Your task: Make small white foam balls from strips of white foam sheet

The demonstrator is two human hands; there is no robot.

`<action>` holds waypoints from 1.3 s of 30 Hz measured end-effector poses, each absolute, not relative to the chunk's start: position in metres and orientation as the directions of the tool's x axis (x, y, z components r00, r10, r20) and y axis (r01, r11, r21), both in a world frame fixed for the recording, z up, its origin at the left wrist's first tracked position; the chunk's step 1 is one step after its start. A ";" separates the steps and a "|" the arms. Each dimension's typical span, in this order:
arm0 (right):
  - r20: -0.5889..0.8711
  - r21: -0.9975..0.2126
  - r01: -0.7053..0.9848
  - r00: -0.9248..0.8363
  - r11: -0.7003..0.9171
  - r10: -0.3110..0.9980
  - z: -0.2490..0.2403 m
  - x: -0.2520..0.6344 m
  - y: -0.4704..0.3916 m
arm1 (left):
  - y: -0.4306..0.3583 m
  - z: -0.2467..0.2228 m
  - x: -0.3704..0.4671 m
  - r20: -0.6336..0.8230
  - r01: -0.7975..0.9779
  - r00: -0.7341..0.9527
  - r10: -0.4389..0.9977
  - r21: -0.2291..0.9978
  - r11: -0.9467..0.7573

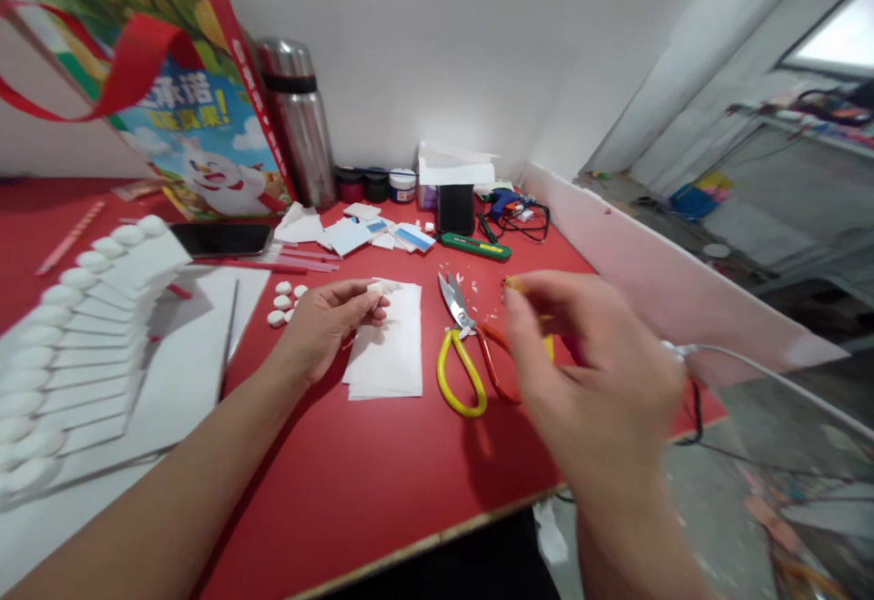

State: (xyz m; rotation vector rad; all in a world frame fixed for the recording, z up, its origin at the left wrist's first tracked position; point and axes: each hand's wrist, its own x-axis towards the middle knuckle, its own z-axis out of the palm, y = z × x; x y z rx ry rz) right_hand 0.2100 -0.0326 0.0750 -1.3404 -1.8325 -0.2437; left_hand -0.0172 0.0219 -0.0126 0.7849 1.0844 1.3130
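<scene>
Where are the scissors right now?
In the head view, the scissors lie just right of centre on the red table, between the white paper on their left and the right hand, which partly hides them.

Left hand (341, 322): ungloved; slender fingers
Left forearm (228, 450): bare along visible length; tapers to wrist
Right hand (597, 354): ungloved; outline softened by blur
Right forearm (632, 518): bare; surface detail blurred
Lap clothing (454, 573): black; plain; partly visible
</scene>
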 end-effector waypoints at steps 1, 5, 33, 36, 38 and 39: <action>0.738 -0.309 0.896 0.016 0.317 0.674 0.072 0.223 -0.038 | 0.022 -0.011 -0.017 -0.178 -0.360 -0.074 0.981 0.922 0.140; 0.685 -0.281 0.953 0.117 0.113 0.719 0.036 0.266 -0.032 | 0.022 -0.011 -0.015 -0.179 -0.371 -0.054 0.982 0.917 0.147; -0.093 -0.985 -0.116 -0.266 -0.127 0.960 0.009 0.197 0.002 | 0.023 -0.017 -0.013 -0.187 -0.374 -0.008 0.982 0.912 0.171; -0.087 -0.994 -0.044 -0.263 -0.102 0.961 0.007 0.193 -0.003 | 0.024 -0.017 -0.013 -0.195 -0.374 -0.007 0.981 0.910 0.178; -0.070 -0.997 -0.022 -0.247 -0.078 0.966 0.008 0.191 -0.004 | 0.023 -0.016 -0.013 -0.199 -0.375 0.000 0.980 0.909 0.185; -0.065 -0.997 -0.014 -0.237 -0.070 0.969 0.009 0.190 -0.005 | 0.023 -0.016 -0.013 -0.199 -0.376 0.003 0.980 0.908 0.185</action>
